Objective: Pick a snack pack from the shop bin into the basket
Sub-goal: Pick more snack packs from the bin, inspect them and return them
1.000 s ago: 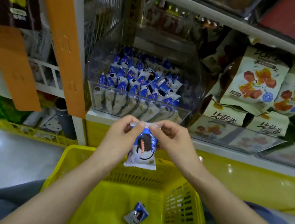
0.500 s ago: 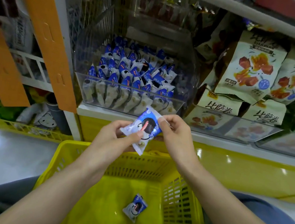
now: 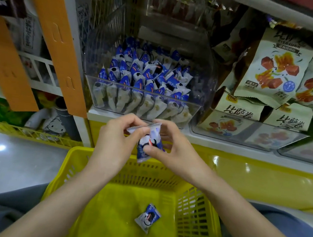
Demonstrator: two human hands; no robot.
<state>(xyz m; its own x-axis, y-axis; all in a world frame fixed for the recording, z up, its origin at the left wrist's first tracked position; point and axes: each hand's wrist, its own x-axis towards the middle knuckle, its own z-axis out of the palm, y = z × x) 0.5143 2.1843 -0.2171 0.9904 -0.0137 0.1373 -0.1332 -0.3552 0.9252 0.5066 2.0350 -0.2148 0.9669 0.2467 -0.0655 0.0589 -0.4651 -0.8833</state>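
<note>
Shelf bin (image 3: pixel 199 95) stocked, tan bags (image 3: pixel 273 66) beside; left hand (image 3: pixel 115 143), right hand (image 3: pixel 175 150) pinch snack pack (image 3: pixel 151 140) over basket (image 3: pixel 196 216); second pack (image 3: pixel 148 217) inside.

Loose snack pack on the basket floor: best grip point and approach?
Likely straight from above: the basket walls block side approaches. The loose snack pack lies flat and diagonal on the floor, so pinch across its narrow middle or take the flat crimped lower end.
</note>
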